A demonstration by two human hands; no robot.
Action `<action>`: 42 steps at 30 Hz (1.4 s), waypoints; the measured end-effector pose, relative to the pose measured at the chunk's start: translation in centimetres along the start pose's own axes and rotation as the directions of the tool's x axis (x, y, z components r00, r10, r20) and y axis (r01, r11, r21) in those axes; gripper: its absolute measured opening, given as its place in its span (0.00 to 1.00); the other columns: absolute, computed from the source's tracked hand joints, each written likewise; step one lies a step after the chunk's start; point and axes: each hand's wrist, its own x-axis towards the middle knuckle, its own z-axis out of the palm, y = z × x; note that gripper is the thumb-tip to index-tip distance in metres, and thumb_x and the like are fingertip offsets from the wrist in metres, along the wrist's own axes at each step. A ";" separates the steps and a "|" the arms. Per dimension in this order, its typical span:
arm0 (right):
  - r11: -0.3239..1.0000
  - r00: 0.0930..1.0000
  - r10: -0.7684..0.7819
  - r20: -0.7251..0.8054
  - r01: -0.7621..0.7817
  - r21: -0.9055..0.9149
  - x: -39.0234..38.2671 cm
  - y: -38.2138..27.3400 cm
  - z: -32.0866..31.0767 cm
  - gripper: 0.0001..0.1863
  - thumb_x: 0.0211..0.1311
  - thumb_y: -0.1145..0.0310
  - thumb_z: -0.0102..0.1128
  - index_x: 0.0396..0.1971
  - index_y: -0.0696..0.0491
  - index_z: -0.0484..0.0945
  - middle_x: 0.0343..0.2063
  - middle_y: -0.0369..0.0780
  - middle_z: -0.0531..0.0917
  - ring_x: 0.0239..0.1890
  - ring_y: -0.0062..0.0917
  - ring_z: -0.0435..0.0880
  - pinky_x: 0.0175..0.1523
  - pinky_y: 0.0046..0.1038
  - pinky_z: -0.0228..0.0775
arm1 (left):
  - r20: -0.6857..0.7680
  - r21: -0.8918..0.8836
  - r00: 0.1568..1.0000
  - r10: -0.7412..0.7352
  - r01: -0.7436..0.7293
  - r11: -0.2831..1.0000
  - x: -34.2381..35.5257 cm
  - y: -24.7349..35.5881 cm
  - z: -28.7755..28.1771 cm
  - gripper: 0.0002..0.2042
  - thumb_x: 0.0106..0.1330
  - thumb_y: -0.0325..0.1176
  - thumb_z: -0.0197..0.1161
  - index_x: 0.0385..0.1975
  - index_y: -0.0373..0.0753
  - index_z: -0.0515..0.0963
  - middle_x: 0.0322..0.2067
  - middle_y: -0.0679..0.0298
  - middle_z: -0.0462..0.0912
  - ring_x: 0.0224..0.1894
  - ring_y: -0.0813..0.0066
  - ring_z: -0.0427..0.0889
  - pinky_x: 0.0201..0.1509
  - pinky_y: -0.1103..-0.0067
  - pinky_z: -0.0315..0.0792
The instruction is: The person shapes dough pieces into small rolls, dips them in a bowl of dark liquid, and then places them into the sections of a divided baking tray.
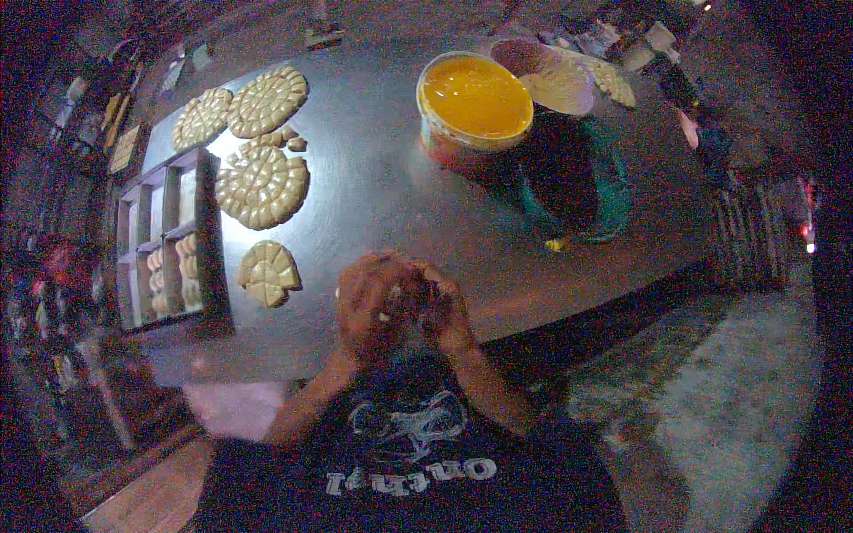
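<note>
Dark shirt (pixel 409 475), nearest; before it, left hand (pixel 371 302) and right hand (pixel 453 324), close together by the table's (pixel 360 169) near edge, too blurred for me to tell what they pinch. Small dough round (pixel 269 274) lies leftward, near the divided tray (pixel 211 253); a careless sweep could displace it. Bumping the open tub (pixel 446 142) might slop its yellow contents (pixel 475 98). Bare tabletop separates round and tub.

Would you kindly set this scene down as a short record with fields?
Left hand: close beside the right hand, over the table's near edge
Held item: too blurred to tell
Large pale clusters: three, toward the far left
Small pale cluster: left of the hands
Partitioned tray: far left, pale pieces in two near compartments
Bucket: beyond the hands, orange-yellow contents
</note>
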 end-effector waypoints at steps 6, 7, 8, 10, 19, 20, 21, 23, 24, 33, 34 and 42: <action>0.983 0.984 0.179 0.001 -0.179 -0.039 -4.8 -2.2 -5.8 0.18 0.58 0.74 0.66 0.49 0.56 0.77 0.44 0.39 0.83 0.46 0.26 0.82 0.52 0.29 0.75 | 0.078 -0.171 0.923 0.376 -0.359 0.918 1.7 1.6 3.7 0.13 0.54 0.33 0.63 0.39 0.38 0.79 0.45 0.57 0.82 0.48 0.59 0.81 0.51 0.66 0.74; 0.980 0.982 0.189 -0.008 -0.189 -0.062 -5.1 -2.9 -6.4 0.18 0.59 0.74 0.66 0.49 0.56 0.77 0.44 0.39 0.83 0.46 0.26 0.82 0.52 0.29 0.75 | 0.090 -0.243 0.937 0.337 -0.307 0.920 1.9 1.7 4.3 0.13 0.56 0.33 0.63 0.40 0.38 0.79 0.45 0.57 0.82 0.47 0.58 0.81 0.51 0.66 0.73; 0.978 0.982 0.191 -0.016 -0.191 -0.080 -5.3 -3.1 -7.0 0.18 0.59 0.74 0.66 0.49 0.56 0.77 0.45 0.40 0.83 0.47 0.27 0.82 0.53 0.29 0.75 | 0.145 -0.321 0.949 0.279 -0.221 0.921 2.3 2.1 4.5 0.13 0.58 0.34 0.61 0.42 0.38 0.79 0.46 0.56 0.82 0.46 0.57 0.81 0.51 0.66 0.73; 0.975 0.983 0.182 -0.038 -0.185 -0.122 -5.0 -3.8 -7.9 0.18 0.59 0.74 0.66 0.50 0.56 0.77 0.45 0.40 0.83 0.47 0.27 0.82 0.53 0.30 0.75 | 0.174 -0.438 0.958 0.228 -0.132 0.889 2.4 2.5 5.9 0.15 0.62 0.37 0.58 0.46 0.38 0.78 0.48 0.55 0.81 0.45 0.54 0.80 0.51 0.65 0.72; 0.925 0.997 0.033 -0.066 -0.055 -0.375 2.4 -10.3 -8.3 0.18 0.60 0.73 0.64 0.51 0.57 0.78 0.49 0.42 0.82 0.50 0.29 0.82 0.56 0.32 0.73 | 0.371 -0.679 0.889 -0.268 0.457 0.574 6.3 5.5 11.0 0.32 0.70 0.60 0.42 0.58 0.36 0.70 0.54 0.53 0.77 0.56 0.60 0.75 0.60 0.66 0.67; 0.899 0.999 0.003 -0.054 -0.027 -0.436 3.4 -12.4 -8.3 0.18 0.60 0.73 0.64 0.51 0.57 0.78 0.49 0.42 0.82 0.50 0.29 0.82 0.56 0.33 0.73 | 0.308 -0.762 0.895 -0.324 0.436 0.479 6.3 5.2 11.4 0.31 0.71 0.58 0.44 0.59 0.36 0.70 0.54 0.53 0.77 0.56 0.61 0.75 0.61 0.68 0.67; 0.866 0.999 -0.029 -0.036 0.007 -0.500 4.6 -14.4 -8.5 0.18 0.60 0.73 0.64 0.51 0.57 0.78 0.49 0.42 0.82 0.50 0.30 0.82 0.56 0.33 0.73 | 0.297 -0.759 0.885 -0.358 0.446 0.474 5.6 3.8 11.8 0.28 0.72 0.54 0.46 0.59 0.37 0.70 0.54 0.55 0.77 0.56 0.62 0.75 0.61 0.69 0.67; 0.761 0.996 -0.089 0.024 0.084 -0.644 7.6 -19.3 -9.0 0.18 0.60 0.73 0.63 0.51 0.57 0.78 0.50 0.43 0.82 0.51 0.30 0.82 0.57 0.33 0.73 | 0.320 -0.678 0.834 -0.449 0.533 0.506 3.6 0.5 11.0 0.21 0.73 0.46 0.50 0.57 0.37 0.72 0.52 0.57 0.78 0.56 0.64 0.76 0.61 0.72 0.67; 0.680 0.993 -0.109 0.053 0.113 -0.725 8.9 -22.2 -9.0 0.18 0.60 0.73 0.63 0.51 0.57 0.78 0.50 0.43 0.82 0.51 0.30 0.82 0.57 0.34 0.73 | 0.366 -0.599 0.785 -0.500 0.610 0.519 2.7 -1.1 9.8 0.18 0.73 0.41 0.52 0.56 0.38 0.73 0.51 0.58 0.79 0.55 0.66 0.76 0.61 0.73 0.67; -0.398 0.680 0.253 0.688 0.722 -0.566 23.0 -32.8 -11.0 0.18 0.62 0.71 0.56 0.52 0.46 0.81 0.48 0.43 0.84 0.51 0.36 0.84 0.58 0.33 0.73 | 0.136 -0.511 0.354 -0.925 0.825 0.241 -6.0 -7.3 2.3 0.11 0.69 0.36 0.59 0.46 0.38 0.78 0.44 0.62 0.82 0.48 0.70 0.78 0.55 0.74 0.71; -0.428 0.713 0.308 0.630 0.695 -0.578 24.5 -32.1 -11.5 0.18 0.60 0.71 0.56 0.51 0.44 0.81 0.47 0.43 0.84 0.50 0.36 0.84 0.57 0.33 0.74 | 0.088 -0.488 0.369 -0.925 0.826 0.283 -6.1 -7.2 2.0 0.11 0.69 0.36 0.59 0.46 0.38 0.78 0.43 0.62 0.82 0.47 0.69 0.78 0.54 0.73 0.71; -0.605 0.777 0.483 0.402 0.629 -0.488 26.8 -28.3 -8.3 0.18 0.53 0.70 0.60 0.45 0.41 0.84 0.36 0.44 0.85 0.41 0.38 0.84 0.46 0.39 0.75 | -0.068 -0.426 0.454 -0.888 0.792 0.438 -5.3 -5.4 3.2 0.10 0.68 0.35 0.59 0.44 0.38 0.78 0.43 0.61 0.82 0.46 0.69 0.79 0.53 0.72 0.72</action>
